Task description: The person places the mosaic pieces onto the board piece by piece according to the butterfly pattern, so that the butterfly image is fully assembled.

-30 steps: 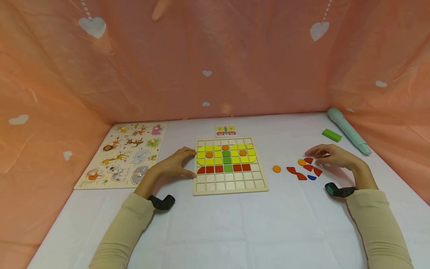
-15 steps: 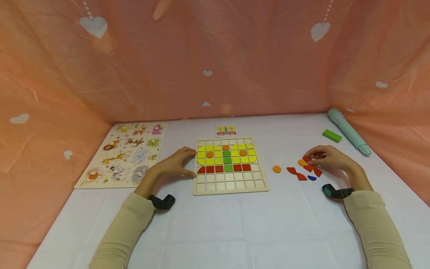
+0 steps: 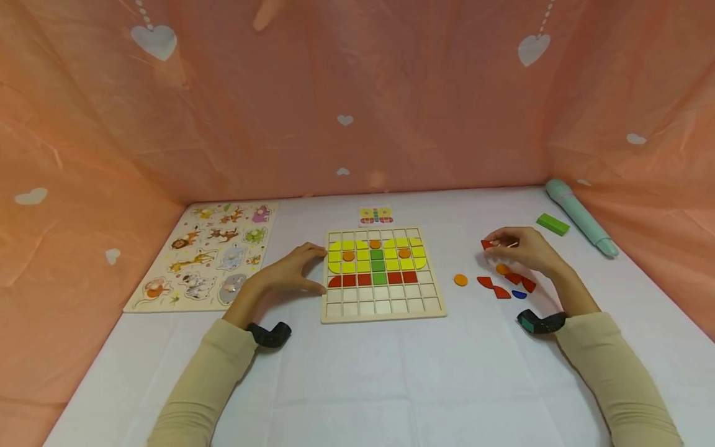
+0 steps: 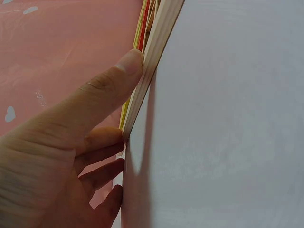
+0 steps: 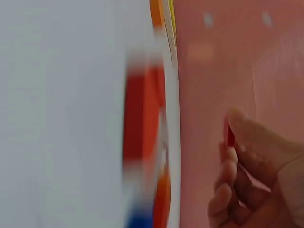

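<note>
A wooden grid board (image 3: 382, 309) carries yellow, green, red and orange pieces set in a butterfly pattern. Along its left edge my left hand (image 3: 287, 272) rests, thumb and fingertips touching the rim; the left wrist view shows the thumb (image 4: 109, 85) against the wooden side. Between thumb and fingertips my right hand (image 3: 527, 248) pinches a red quarter-circle piece (image 3: 487, 244), held above the table to the right of the board. The same red piece (image 5: 229, 133) appears edge-on in the right wrist view. Below that hand lie loose red pieces (image 3: 501, 292), a blue half-round piece (image 3: 519, 294) and orange discs (image 3: 460, 280).
A small butterfly pattern card (image 3: 376, 216) lies behind the board. To the left is an animal peg puzzle (image 3: 184, 261). A green block (image 3: 553, 224) and a mint microphone-shaped object (image 3: 581, 217) lie at the back right. Pink curtains surround the white table.
My right hand has taken hold of a red quarter-circle piece from the loose pile, lifted it and carried it left toward the board. The left hand has stayed at the board's edge.
</note>
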The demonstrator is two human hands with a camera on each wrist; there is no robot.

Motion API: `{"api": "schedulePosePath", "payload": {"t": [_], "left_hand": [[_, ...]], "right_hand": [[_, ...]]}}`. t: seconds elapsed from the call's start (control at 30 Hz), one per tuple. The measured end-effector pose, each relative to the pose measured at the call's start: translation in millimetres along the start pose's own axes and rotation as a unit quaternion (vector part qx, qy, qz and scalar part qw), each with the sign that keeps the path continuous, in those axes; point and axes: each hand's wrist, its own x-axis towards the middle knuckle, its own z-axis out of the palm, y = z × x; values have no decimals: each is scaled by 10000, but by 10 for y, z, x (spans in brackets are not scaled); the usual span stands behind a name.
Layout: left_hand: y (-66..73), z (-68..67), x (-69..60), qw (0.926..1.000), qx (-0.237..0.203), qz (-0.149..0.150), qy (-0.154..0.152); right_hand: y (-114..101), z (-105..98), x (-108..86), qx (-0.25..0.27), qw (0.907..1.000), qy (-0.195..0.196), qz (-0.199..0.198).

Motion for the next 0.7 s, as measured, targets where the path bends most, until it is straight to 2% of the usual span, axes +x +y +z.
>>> {"api": "schedulePosePath", "payload": {"t": [0.17, 0.33, 0.5, 0.7], "left_hand": [[-18, 0, 5, 10000, -71, -6, -24], [-31, 5, 14, 10000, -23, -24, -22], [-26, -3, 11, 10000, 2, 50, 17], [-15, 0, 0, 10000, -40, 60, 1]], "right_hand": [[-371, 290, 83, 75, 9997, 74, -237], [-606, 560, 137, 111, 9973, 29, -729], [-673, 752, 157, 26, 9933, -153, -1145], [-669, 854, 151, 44, 9909, -414, -1276]]}}
